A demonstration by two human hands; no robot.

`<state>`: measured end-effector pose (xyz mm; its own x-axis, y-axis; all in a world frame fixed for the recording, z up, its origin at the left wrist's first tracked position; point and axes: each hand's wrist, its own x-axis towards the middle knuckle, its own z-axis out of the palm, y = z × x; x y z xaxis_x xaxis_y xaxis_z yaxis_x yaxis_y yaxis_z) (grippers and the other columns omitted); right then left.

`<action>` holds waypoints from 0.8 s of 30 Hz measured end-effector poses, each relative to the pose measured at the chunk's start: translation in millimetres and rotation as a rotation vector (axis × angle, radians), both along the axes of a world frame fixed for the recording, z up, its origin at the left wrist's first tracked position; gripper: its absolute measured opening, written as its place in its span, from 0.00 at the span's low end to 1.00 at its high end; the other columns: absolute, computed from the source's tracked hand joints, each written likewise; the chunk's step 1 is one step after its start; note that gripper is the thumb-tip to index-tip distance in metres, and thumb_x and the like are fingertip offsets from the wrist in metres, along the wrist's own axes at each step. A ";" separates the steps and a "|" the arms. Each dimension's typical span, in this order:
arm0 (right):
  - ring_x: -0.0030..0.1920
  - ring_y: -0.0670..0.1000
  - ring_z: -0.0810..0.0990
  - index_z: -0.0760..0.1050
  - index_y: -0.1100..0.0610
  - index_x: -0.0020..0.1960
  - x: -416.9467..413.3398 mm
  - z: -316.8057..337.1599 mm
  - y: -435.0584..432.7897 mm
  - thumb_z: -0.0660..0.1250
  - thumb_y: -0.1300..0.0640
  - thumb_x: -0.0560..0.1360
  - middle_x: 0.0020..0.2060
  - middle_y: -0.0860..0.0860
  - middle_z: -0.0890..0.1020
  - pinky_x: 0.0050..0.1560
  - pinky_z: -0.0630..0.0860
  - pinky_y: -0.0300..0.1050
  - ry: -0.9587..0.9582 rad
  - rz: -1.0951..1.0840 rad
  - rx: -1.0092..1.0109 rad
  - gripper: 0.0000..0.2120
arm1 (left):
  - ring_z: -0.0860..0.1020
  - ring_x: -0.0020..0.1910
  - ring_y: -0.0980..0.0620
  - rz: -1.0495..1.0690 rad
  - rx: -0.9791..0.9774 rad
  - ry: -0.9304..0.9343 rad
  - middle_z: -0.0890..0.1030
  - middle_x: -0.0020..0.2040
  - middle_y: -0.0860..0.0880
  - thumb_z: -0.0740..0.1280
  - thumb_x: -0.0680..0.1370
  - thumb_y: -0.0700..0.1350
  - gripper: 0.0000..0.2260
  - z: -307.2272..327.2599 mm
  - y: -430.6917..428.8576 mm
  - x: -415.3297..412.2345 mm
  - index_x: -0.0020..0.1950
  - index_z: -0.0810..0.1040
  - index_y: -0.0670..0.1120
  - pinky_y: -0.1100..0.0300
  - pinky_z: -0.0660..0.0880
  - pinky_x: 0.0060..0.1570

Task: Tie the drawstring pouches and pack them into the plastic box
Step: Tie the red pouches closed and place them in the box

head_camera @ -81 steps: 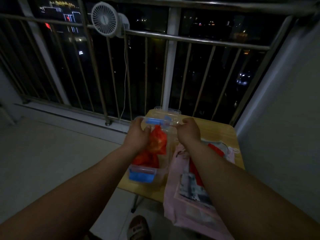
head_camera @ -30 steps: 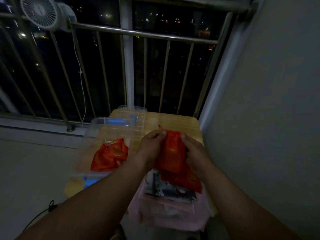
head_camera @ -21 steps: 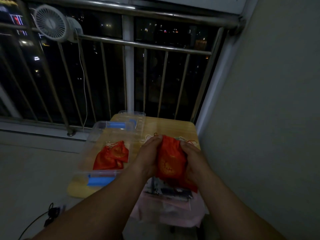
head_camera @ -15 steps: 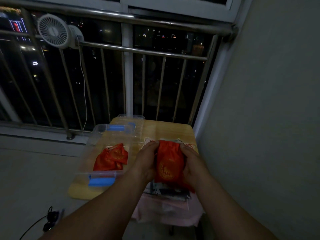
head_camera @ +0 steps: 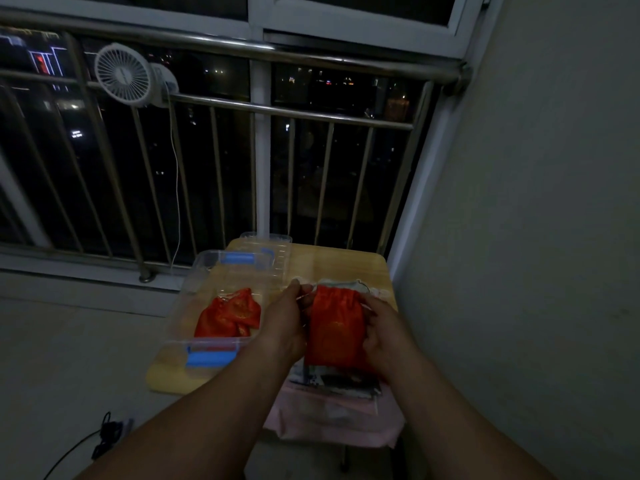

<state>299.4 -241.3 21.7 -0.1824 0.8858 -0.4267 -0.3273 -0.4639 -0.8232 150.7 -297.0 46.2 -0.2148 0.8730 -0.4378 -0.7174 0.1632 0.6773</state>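
Held red pouch (head_camera: 334, 327) up off the table (head_camera: 346, 261), between both hands, over pink cloth (head_camera: 329, 420) draped under the wrists. Pinched its top-left corner with left hand (head_camera: 284, 327), curled tight; probably had the drawstring (head_camera: 306, 296) there, too dim to confirm cord vs fabric. Gripped the pouch's right edge near the mouth with right hand (head_camera: 384, 327), also curled, nothing else in it. Saw plastic box (head_camera: 194, 285) open just left of left hand, with packed pouches (head_camera: 228, 311) already inside; box lid (head_camera: 273, 244) out past the fingertips. Judged step as cinching, not yet knotting. Risks: could lose the thin cord out of the pinch in this light and end up tugging fabric instead. Could bunch the mouth unevenly if pulled from the left side only while the right side stayed clamped. Could end with a loose knot that reopens once dropped in the box. Could also snag a trailing cord on the box rim during the move left. Orientation: long axis ran away from the body, from wrists toward fingertips, tilted slightly left at the far end. Pointed mouth-end away, closed bottom toward the wrists. Looked uncinched, about as wide at the mouth as at the body.
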 end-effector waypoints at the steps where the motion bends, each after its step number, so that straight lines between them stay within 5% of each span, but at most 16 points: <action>1: 0.55 0.59 0.85 0.83 0.56 0.58 0.2 0.1 0.0 0.68 0.48 0.81 0.49 0.55 0.88 0.59 0.80 0.62 0.002 -0.011 -0.006 0.13 | 0.69 0.32 0.52 0.016 -0.004 -0.008 0.75 0.38 0.48 0.62 0.85 0.51 0.11 -2.8 0.9 -1.5 0.50 0.78 0.46 0.58 0.69 0.34; 5: 0.55 0.57 0.83 0.83 0.54 0.53 0.5 0.9 -1.5 0.66 0.46 0.82 0.52 0.55 0.87 0.55 0.80 0.55 0.017 -0.046 -0.014 0.13 | 0.73 0.33 0.51 0.056 0.002 0.044 0.79 0.39 0.47 0.64 0.84 0.48 0.09 -6.6 1.6 -3.7 0.57 0.80 0.44 0.56 0.72 0.37; 8: 0.57 0.56 0.83 0.84 0.53 0.56 -0.7 3.8 -3.2 0.67 0.47 0.81 0.55 0.55 0.86 0.53 0.80 0.53 0.032 -0.045 -0.013 0.12 | 0.80 0.48 0.47 0.073 0.037 0.104 0.84 0.50 0.45 0.64 0.84 0.47 0.10 -10.5 2.2 -6.1 0.62 0.79 0.45 0.50 0.76 0.53; 12: 0.63 0.56 0.80 0.80 0.52 0.66 0.3 4.5 -4.2 0.72 0.46 0.77 0.62 0.54 0.83 0.68 0.75 0.60 0.072 -0.033 -0.006 0.20 | 0.82 0.52 0.48 0.098 0.041 0.066 0.85 0.55 0.46 0.65 0.84 0.48 0.09 -13.5 4.2 -10.9 0.61 0.79 0.46 0.52 0.77 0.57; 16: 0.64 0.56 0.79 0.81 0.52 0.65 1.4 4.2 -6.0 0.72 0.48 0.76 0.63 0.53 0.82 0.69 0.74 0.58 0.110 -0.055 -0.025 0.19 | 0.84 0.55 0.46 0.106 0.031 -0.051 0.86 0.56 0.44 0.65 0.84 0.48 0.09 -19.1 8.4 -13.1 0.60 0.80 0.47 0.50 0.79 0.58; 21: 0.59 0.54 0.80 0.81 0.55 0.61 4.6 1.8 -10.7 0.68 0.55 0.80 0.58 0.53 0.83 0.53 0.77 0.51 0.169 -0.097 -0.058 0.11 | 0.83 0.58 0.46 0.114 0.030 -0.123 0.86 0.56 0.44 0.62 0.85 0.47 0.09 -21.0 11.6 -9.6 0.61 0.79 0.47 0.52 0.81 0.51; 24: 0.55 0.51 0.81 0.81 0.55 0.51 10.1 -2.1 -8.6 0.65 0.56 0.81 0.54 0.52 0.85 0.47 0.75 0.46 0.175 -0.129 -0.057 0.06 | 0.82 0.60 0.45 0.152 0.047 -0.161 0.85 0.58 0.44 0.60 0.86 0.47 0.09 -22.9 15.4 -13.2 0.59 0.78 0.44 0.48 0.79 0.61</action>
<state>309.5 -249.9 19.6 -0.1450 0.8819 -0.4485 -0.5226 -0.4532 -0.7222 137.4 -281.6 23.4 -0.2756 0.8563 -0.4368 -0.8310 0.0162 0.5561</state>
